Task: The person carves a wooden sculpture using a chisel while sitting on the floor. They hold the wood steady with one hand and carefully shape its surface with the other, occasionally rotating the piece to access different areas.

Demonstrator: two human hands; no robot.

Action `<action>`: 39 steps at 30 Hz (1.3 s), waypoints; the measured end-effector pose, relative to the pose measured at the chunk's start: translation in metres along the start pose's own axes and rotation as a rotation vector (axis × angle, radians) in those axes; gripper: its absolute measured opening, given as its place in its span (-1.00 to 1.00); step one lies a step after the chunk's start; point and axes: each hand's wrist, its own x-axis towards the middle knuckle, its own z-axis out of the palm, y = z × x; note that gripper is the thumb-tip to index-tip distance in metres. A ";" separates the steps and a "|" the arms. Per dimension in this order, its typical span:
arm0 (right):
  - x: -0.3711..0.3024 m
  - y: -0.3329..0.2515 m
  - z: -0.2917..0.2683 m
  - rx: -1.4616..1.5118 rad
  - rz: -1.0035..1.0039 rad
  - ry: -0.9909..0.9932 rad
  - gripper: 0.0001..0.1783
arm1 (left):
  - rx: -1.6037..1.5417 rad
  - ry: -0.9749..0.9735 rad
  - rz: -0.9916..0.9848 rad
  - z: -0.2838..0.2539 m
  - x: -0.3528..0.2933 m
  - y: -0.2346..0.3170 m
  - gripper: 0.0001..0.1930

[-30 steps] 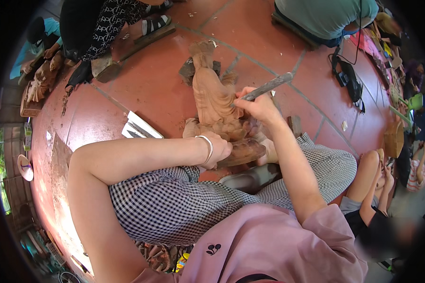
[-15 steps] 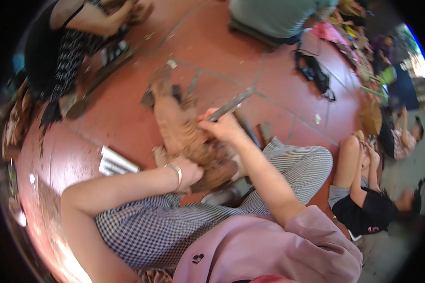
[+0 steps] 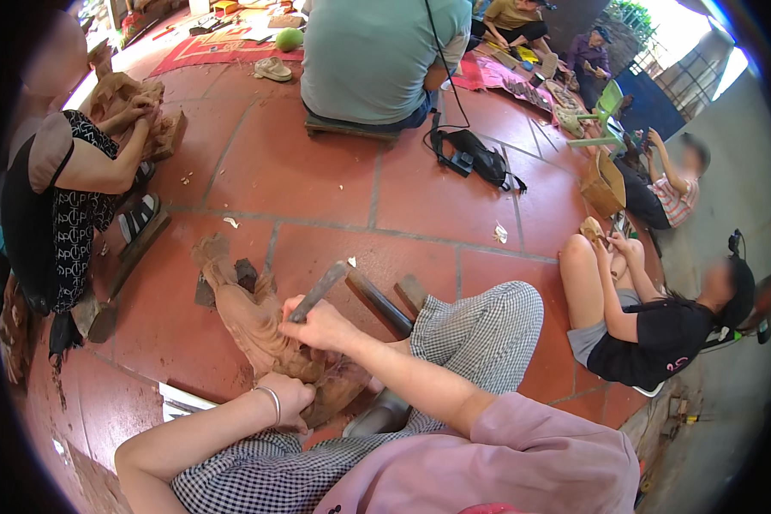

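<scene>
A long brown wooden carving [image 3: 247, 321] with wavy cut folds lies slanted across the floor and against my legs. Near its close end, my left hand [image 3: 284, 398] has its fingers curled against the wood, though the fingertips are hidden. My right hand [image 3: 319, 327] is closed around a grey, flat, bar-shaped tool [image 3: 321, 289] just above the carving's middle. One end of the tool sticks up and away from me; its lower part is hidden by the hand and the carving.
Dark blocks [image 3: 247, 274] sit beneath the carving's far part. A dark bar [image 3: 377, 304] and a small wooden block [image 3: 411, 293] lie beside my knee. White papers [image 3: 184, 401] lie left. A black bag [image 3: 480, 158] rests ahead. People sit around on low stools and the tiled floor.
The view has swung up, showing more of the people and floor ahead. My left hand stays on the carving; my right hand still grips the tool, which now points up more steeply.
</scene>
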 end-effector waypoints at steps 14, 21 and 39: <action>-0.005 0.021 -0.003 0.550 -0.020 0.110 -0.91 | 0.301 0.950 0.405 0.032 0.008 0.000 -0.61; -0.003 0.010 0.006 -0.012 -0.101 0.063 -0.81 | 0.068 0.726 0.379 0.057 0.015 -0.007 0.04; 0.006 0.011 -0.007 0.192 -0.068 -0.007 -0.85 | 0.070 0.818 0.403 0.062 0.024 -0.014 0.10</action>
